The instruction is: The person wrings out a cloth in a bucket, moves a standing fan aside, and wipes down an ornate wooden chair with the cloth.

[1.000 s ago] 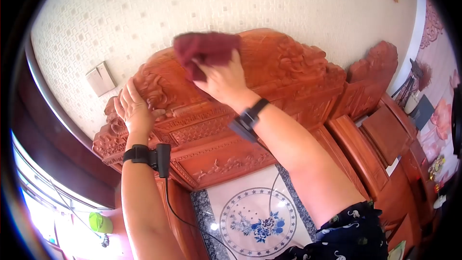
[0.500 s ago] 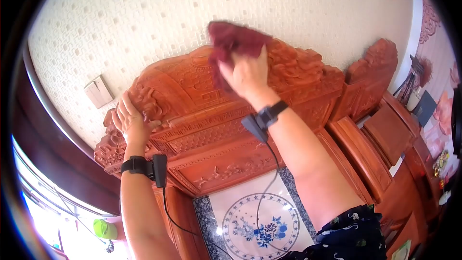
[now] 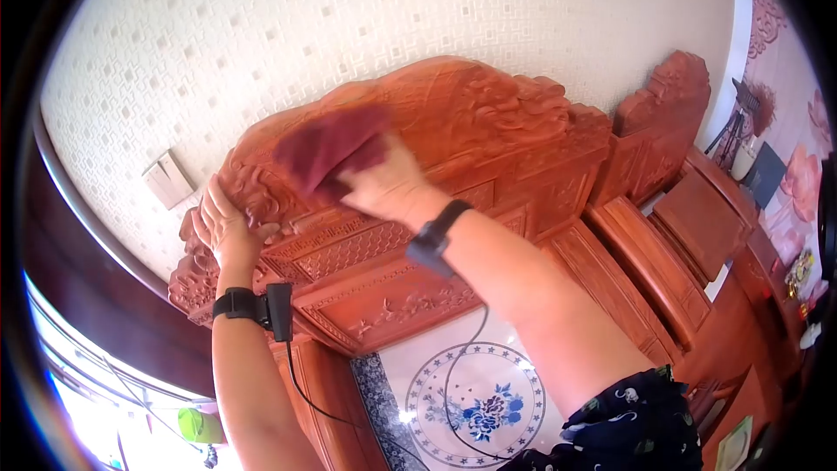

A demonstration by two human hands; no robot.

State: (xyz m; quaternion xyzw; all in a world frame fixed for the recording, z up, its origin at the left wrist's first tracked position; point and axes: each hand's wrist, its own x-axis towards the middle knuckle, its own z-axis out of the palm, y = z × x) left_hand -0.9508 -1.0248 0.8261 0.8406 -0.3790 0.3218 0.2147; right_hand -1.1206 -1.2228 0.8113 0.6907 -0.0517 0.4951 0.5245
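Note:
A carved reddish-brown wooden backrest stands against the wall. My right hand is closed on a dark red cloth, which lies spread over the carved front of the backrest's left half. Motion blurs the cloth and fingers a little. At the left end, my left hand grips the backrest's upper edge, with the thumb on the front carving and the fingers over the edge. Both wrists wear black bands, with a dark cable running down from the left one.
A white switch plate is on the patterned wall left of the backrest. Below lies a white tile with a blue floral circle. More carved wooden furniture stands at right. A green container shows at lower left.
My right hand has swept the cloth left and down, from the backrest's top middle to its left front. My left hand keeps its place on the edge. The view has shifted slightly.

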